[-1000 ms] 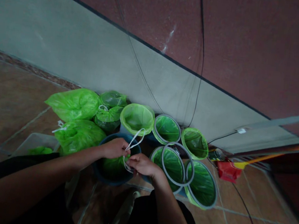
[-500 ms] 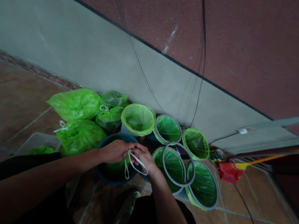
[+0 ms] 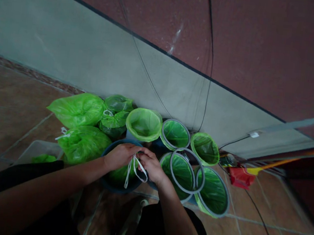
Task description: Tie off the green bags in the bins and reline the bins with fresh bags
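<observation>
Two hands [image 3: 120, 157] [image 3: 150, 164] pinch white drawstring [image 3: 127, 178] in closed fingers [image 3: 143, 154] over a dark bucket [image 3: 123, 141], green-lined buckets [image 3: 175, 133] beside.

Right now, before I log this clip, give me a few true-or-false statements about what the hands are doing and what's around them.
The left hand and right hand both hold a white drawstring above a dark bucket. True.

A green bag lines that bucket. True.

The right hand holds a red object. False: the red object lies on the floor at the far right, away from both hands.

Tied green bags sit to the right of the dark bucket. False: the tied green bags sit to its left in this view.

A clear plastic tub on the floor holds green plastic. True.
</observation>
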`<move>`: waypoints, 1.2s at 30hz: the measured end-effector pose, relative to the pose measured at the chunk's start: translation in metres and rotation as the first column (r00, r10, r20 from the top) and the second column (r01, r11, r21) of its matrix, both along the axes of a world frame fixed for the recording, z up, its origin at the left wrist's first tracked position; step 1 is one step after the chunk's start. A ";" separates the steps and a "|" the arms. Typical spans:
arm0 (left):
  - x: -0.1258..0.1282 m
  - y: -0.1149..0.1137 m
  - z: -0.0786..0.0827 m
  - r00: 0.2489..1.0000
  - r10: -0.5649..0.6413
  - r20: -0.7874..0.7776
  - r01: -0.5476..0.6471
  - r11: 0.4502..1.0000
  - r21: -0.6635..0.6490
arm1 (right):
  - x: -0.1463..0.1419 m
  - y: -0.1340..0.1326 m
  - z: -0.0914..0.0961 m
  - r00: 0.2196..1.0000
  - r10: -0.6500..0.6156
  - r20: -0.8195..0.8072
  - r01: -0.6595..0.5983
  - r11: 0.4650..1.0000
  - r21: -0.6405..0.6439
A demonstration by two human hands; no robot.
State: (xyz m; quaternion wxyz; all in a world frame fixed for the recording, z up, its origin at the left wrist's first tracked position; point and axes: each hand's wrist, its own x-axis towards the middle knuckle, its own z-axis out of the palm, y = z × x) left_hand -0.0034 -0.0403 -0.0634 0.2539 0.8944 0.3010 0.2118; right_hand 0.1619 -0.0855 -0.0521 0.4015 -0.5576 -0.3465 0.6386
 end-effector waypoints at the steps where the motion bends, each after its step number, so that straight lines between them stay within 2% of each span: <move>1: 0.000 0.001 0.000 1.000 -0.003 0.025 0.004 1.000 -0.006 | 0.000 -0.001 0.000 0.999 -0.035 -0.025 0.035 0.999 -0.001; 3: 0.001 0.002 0.000 0.997 0.002 0.072 -0.001 1.000 -0.016 | 0.000 -0.002 -0.001 0.996 -0.074 -0.056 0.074 0.997 -0.010; 7: 0.002 0.003 0.000 0.986 0.085 0.141 -0.078 0.996 -0.052 | 0.003 -0.002 -0.002 0.996 -0.002 -0.093 0.000 1.000 -0.023; 10: 0.000 0.005 0.002 0.974 0.084 0.210 -0.052 0.987 -0.152 | 0.003 -0.002 -0.004 0.995 0.024 -0.092 -0.026 0.999 -0.028; 12: -0.002 0.009 0.002 0.964 0.071 0.258 -0.014 0.976 -0.215 | 0.002 -0.001 -0.006 0.999 0.015 -0.033 -0.016 0.999 -0.029; 15: -0.004 0.013 0.001 0.959 0.060 0.276 0.022 0.959 -0.282 | 0.000 0.003 -0.008 0.987 -0.044 0.152 0.043 0.999 0.008; 17: -0.003 0.014 0.000 0.970 0.057 0.236 0.020 0.950 -0.312 | 0.000 0.005 -0.008 0.961 -0.083 0.262 0.075 0.996 0.041; 19: -0.003 0.014 0.001 0.980 0.062 0.188 0.000 0.949 -0.316 | 0.002 0.006 -0.006 0.951 -0.108 0.290 0.096 0.994 0.057; 24: -0.005 0.014 0.009 0.990 0.089 0.108 -0.053 0.953 -0.297 | 0.013 0.003 0.001 0.984 -0.105 0.140 0.094 0.992 0.086; 26: -0.008 0.015 0.012 0.993 0.095 0.072 -0.071 0.955 -0.288 | 0.018 0.004 0.001 0.984 -0.115 0.137 0.104 0.991 0.080; 30: -0.015 0.017 0.019 0.989 0.116 -0.097 -0.133 0.971 -0.196 | 0.029 0.008 -0.006 0.942 -0.179 0.283 0.159 0.983 0.091; 33: -0.018 0.021 0.024 0.971 0.134 -0.199 -0.161 0.979 -0.126 | 0.033 0.010 -0.010 0.897 -0.166 0.410 0.149 0.986 0.073; 36: -0.019 0.026 0.025 0.962 0.184 -0.201 -0.225 0.953 -0.204 | 0.033 0.011 -0.010 0.845 -0.086 0.527 0.096 0.995 0.008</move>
